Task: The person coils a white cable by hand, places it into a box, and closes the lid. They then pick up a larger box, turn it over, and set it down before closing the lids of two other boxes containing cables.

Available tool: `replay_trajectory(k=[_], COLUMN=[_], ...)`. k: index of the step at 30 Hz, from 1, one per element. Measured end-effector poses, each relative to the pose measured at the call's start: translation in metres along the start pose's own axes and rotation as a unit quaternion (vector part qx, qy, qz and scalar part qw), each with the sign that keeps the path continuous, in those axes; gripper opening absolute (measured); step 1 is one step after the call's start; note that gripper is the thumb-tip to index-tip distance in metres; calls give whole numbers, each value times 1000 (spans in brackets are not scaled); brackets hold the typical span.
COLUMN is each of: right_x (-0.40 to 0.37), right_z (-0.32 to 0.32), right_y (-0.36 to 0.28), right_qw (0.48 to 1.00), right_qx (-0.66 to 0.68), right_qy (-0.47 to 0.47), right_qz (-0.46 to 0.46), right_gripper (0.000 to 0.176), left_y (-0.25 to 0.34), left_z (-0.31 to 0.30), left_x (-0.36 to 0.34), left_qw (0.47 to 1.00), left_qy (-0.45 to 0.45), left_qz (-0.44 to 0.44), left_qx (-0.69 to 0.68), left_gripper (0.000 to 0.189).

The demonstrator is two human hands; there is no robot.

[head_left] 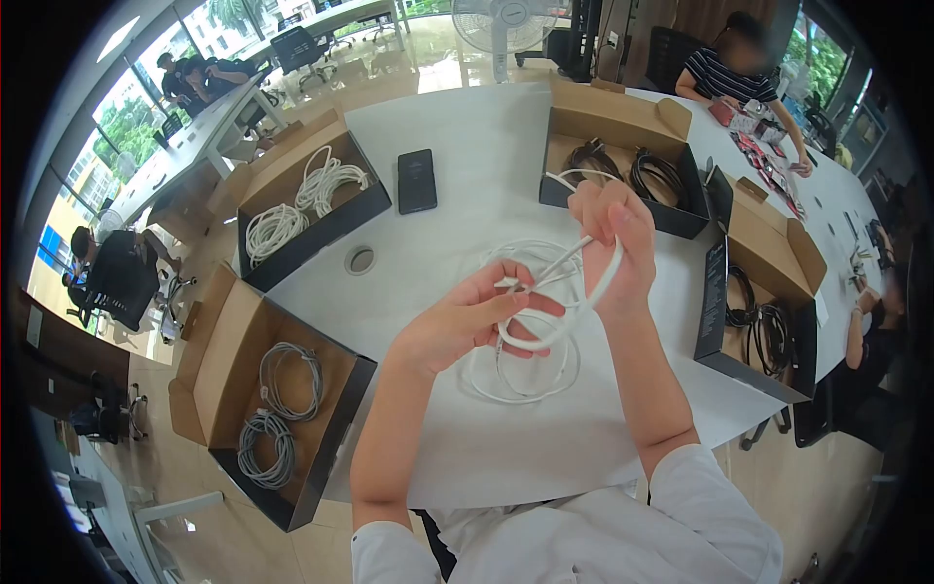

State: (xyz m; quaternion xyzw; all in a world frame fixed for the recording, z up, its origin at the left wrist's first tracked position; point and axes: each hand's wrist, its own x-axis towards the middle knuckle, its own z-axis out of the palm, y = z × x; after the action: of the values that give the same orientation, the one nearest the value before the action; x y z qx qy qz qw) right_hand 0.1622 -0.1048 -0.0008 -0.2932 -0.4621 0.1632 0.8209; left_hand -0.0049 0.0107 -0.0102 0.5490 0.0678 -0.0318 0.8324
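A white cable [605,282] runs in loops between my two hands above the middle of the white table. My left hand [486,311] has its thumb and fingers closed around part of the cable. Higher and to the right, my right hand [615,234] grips the same cable, with a short length sticking out past the fingers toward the upper left. Below my hands, more loose white loops [525,397] lie on the tabletop.
Open boxes hold white cables [313,204], grey cables [268,450], black cables at the back [662,180] and black cables on the right [769,341]. A phone [417,181] lies near a round table hole [361,260]. Other people sit at the right.
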Motion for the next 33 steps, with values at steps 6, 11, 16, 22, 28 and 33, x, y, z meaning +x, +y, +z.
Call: replay_trajectory(k=[6, 11, 16, 22, 28, 33], right_x=[4, -7, -9, -8, -13, -13], right_z=[10, 42, 47, 40, 43, 30], right_y=[-10, 1, 2, -24, 0, 18], right_qw=[955, 906, 938, 838, 750, 787], right_qx=[-237, -394, -328, -360, -455, -394], right_qy=[-173, -155, -102, -226, -277, -274], right_qz=[-34, -18, 38, 343, 393, 387], right_gripper=[14, 37, 27, 37, 50, 52], left_y=[20, 23, 35, 54, 53, 52], left_z=[-14, -40, -47, -43, -31, -18], left_x=[-12, -25, -40, -75, -75, -69], left_qw=[965, 922, 880, 818, 760, 753], left_qy=[144, 56, 86, 96, -34, -55], left_qz=[126, 171, 210, 373, 426, 436], left_qx=[-180, -343, -418, -427, -489, -489], left_gripper=[51, 43, 51, 25, 21, 22])
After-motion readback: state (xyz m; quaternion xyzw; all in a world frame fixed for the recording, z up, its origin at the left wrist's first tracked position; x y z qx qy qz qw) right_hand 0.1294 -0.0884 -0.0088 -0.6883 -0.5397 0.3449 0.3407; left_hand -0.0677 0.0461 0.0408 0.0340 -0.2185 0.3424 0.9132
